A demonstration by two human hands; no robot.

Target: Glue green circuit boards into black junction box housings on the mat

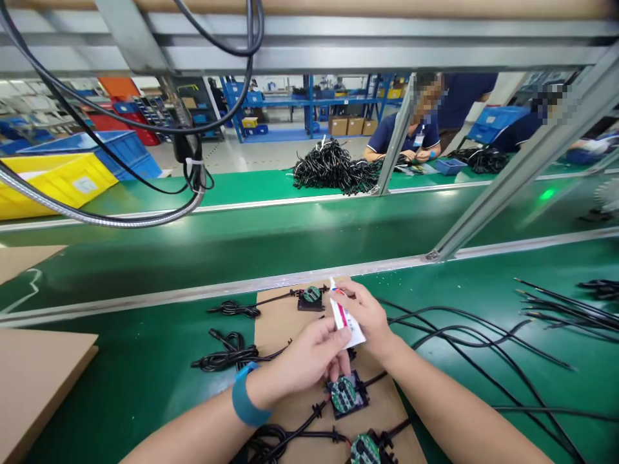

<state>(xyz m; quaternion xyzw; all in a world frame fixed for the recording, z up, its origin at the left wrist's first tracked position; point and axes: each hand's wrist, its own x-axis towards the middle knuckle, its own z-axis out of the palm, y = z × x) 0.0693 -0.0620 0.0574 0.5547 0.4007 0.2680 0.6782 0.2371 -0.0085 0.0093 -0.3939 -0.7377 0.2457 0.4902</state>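
Both my hands are closed on a white squeeze tube (352, 330) with a red stripe, its narrow nozzle pointing up and away. My left hand (316, 348), with a blue-green band at the wrist, pinches the tube's flat lower end. Around its upper part, near the nozzle, wrap the fingers of my right hand (367, 316). Beneath and beyond them, round green circuit boards sit on black square bases with cables: a far one (312, 294), one just below my left fingers (343, 395) and a near one (365, 449). Another part under my hands is mostly hidden.
Brown cardboard (275, 328) lies under the boards on the green bench. Coiled black cables (227, 351) rest at left, long loose cables (464, 328) at right. A metal frame post (512, 167) slants at right. Across the line, a co-worker (418, 135) sits beside a cable heap (333, 167).
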